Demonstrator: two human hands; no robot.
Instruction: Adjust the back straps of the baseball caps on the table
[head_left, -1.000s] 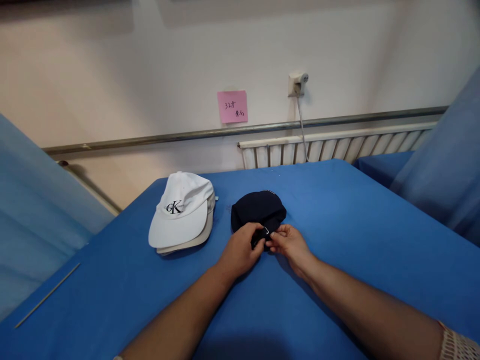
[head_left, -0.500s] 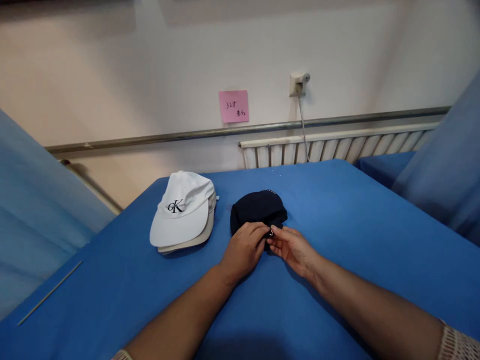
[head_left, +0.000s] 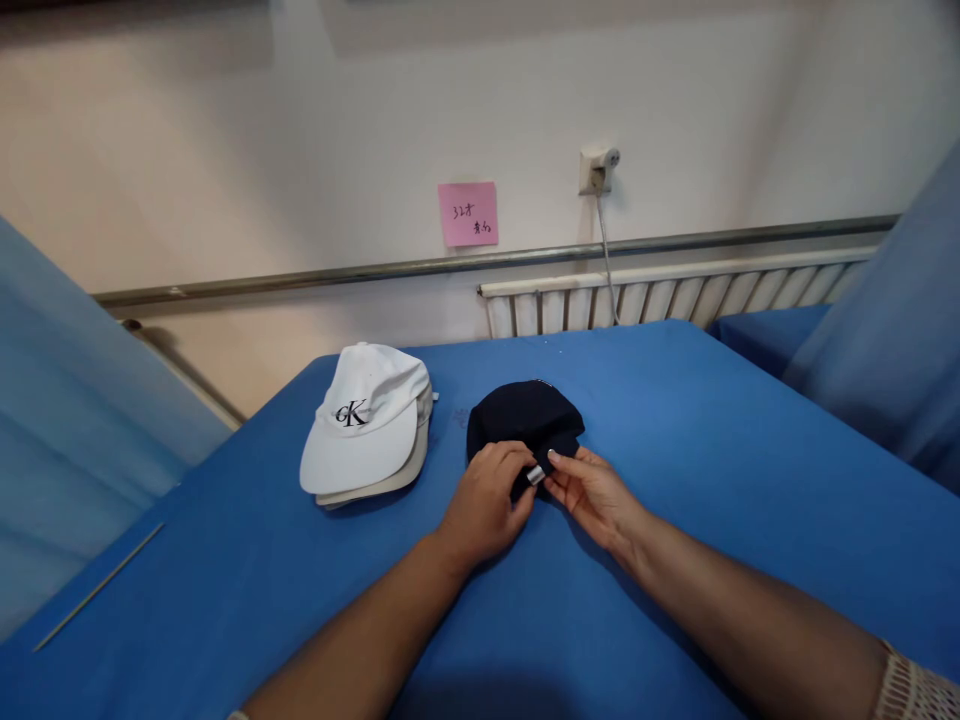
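A dark cap (head_left: 521,412) lies on the blue-covered table (head_left: 750,480), its back strap side toward me. At that strap shows a small silver metal buckle (head_left: 535,475). My left hand (head_left: 491,500) grips the strap just left of the buckle, fingers bent over it. On the other side, my right hand (head_left: 596,500) pinches the dark strap between thumb and fingers. The parts of the strap under my fingers are hidden.
Left of the dark cap sits a white cap (head_left: 367,420) stacked on a beige cap (head_left: 397,484). A thin stick (head_left: 97,588) lies near the left edge. Blue curtains (head_left: 67,430) hang at both sides; a radiator (head_left: 667,290) stands behind.
The dark cap has shifted slightly to the right. My right hand has moved a little right, away from the left, and the silver buckle now shows between them.
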